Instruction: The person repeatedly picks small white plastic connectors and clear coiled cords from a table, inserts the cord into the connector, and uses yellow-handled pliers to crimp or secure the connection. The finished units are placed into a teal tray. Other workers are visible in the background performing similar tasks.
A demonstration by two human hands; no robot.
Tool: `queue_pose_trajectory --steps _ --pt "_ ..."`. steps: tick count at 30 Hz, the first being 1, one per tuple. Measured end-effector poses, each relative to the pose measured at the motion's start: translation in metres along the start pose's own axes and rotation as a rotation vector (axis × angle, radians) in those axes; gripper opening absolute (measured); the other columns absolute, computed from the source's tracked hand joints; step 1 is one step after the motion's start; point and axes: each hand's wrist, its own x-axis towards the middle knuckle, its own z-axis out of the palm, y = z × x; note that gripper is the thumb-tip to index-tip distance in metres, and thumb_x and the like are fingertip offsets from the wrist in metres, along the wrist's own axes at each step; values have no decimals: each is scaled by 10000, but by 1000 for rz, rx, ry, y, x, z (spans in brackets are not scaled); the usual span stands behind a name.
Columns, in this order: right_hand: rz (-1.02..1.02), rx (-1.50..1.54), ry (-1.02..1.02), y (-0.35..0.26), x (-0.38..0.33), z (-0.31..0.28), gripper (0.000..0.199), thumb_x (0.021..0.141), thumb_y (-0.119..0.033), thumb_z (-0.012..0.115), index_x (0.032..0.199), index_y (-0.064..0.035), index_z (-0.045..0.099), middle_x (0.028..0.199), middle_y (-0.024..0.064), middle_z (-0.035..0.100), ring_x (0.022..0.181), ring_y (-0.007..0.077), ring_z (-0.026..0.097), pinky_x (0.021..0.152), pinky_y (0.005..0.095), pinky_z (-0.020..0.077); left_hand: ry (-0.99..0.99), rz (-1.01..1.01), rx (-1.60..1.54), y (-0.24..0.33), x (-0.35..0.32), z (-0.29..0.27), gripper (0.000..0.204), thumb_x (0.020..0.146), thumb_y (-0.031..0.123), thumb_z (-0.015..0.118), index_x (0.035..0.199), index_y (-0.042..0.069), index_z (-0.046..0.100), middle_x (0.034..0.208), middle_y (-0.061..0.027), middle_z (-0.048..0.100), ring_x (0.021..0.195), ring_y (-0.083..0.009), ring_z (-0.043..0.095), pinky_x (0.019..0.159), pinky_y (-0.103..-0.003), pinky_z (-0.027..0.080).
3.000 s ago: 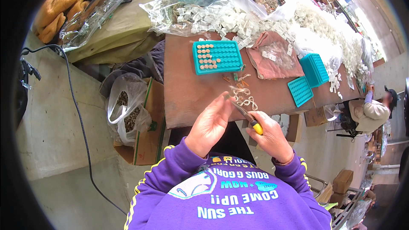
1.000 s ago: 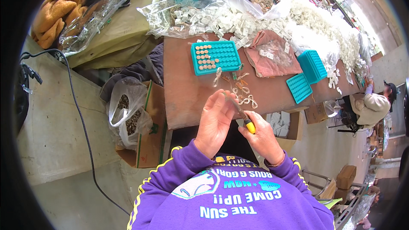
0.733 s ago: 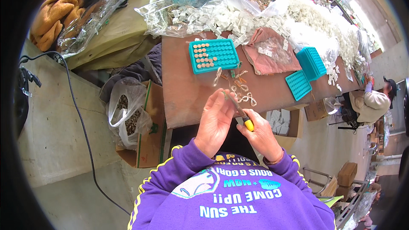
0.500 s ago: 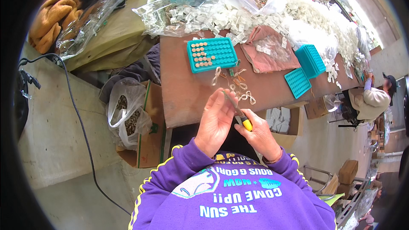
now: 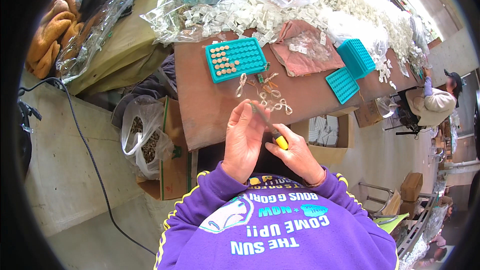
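Note:
My left hand (image 5: 245,137) is raised over the near edge of the brown table (image 5: 205,105), its fingers curled around a small part that I cannot make out. Beside it, my right hand (image 5: 295,156) grips a yellow-handled tool (image 5: 277,139) whose dark tip points up into the left fingers. Just beyond the hands lie several small clear and orange pieces (image 5: 270,97) on the tabletop. Farther back sits a teal tray (image 5: 236,59) with round brown pieces filling its left rows.
Two more teal trays (image 5: 350,67) lie at the right, near a pinkish cloth (image 5: 307,50). Heaps of white pieces in clear bags (image 5: 240,12) cover the far side. A plastic bag (image 5: 145,135) and cardboard boxes stand left; another person (image 5: 432,102) sits at right.
Both hands have drawn a little nearer to me and stayed together; the tool tip still works at the part in my left fingers. The view has shifted slightly.

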Motion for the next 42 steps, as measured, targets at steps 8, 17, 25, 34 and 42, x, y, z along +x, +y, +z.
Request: queue_pose_trajectory --steps 8,17,25,34,42 --pt "-25 106 -49 9 1 3 388 863 -131 699 1213 -22 571 895 113 635 771 157 565 718 317 483 -40 -22 51 2 -1 -2 208 952 231 665 1126 125 625 1037 -41 692 988 -196 660 779 -335 512" --pt "23 264 -121 16 -2 -2 334 871 -103 677 1188 -57 586 793 8 543 723 80 487 678 254 434 -22 -68 106 3 -5 4 223 958 232 658 1132 103 606 1023 -52 678 981 -196 652 751 -341 521" --pt "-1 292 -114 22 -5 -4 319 869 -84 658 1179 -51 590 820 15 547 745 90 501 690 258 440 -20 -61 131 -1 -7 9 212 966 230 645 1125 94 609 1000 -39 680 934 -177 661 727 -317 526" --pt "178 511 -253 5 -17 -22 390 885 -65 637 1267 -58 558 858 -16 526 786 80 497 754 260 444 32 4 80 1 -3 8 163 963 140 634 1104 62 609 1017 -62 668 925 -168 659 871 -344 566" --pt "74 50 -290 36 -44 -52 407 835 -63 610 1235 -57 534 906 94 582 818 223 584 774 363 492 -80 557 1336 39 27 -7 202 880 34 678 1081 19 681 1053 -102 660 948 -212 659 860 -326 540"
